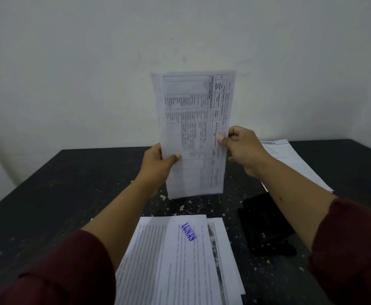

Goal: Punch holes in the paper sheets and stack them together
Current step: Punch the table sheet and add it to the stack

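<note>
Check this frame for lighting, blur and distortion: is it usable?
Head view: dim, flat light with a bluish cast; the black punch nearly melts into the dark table; print on the held sheet is soft, unreadable; wide-angle stretch swells the sleeves at the corners; no glare. Both hands, left and right, show clearly.

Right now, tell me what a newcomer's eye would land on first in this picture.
First, the printed sheet held upright above the dark table, against the pale wall, with the left hand pinching its left edge and the right hand pinching its right edge. Next, the blue stamp on the top page of the paper pile lying near the viewer. A black hole punch sits just right of that pile.
</note>
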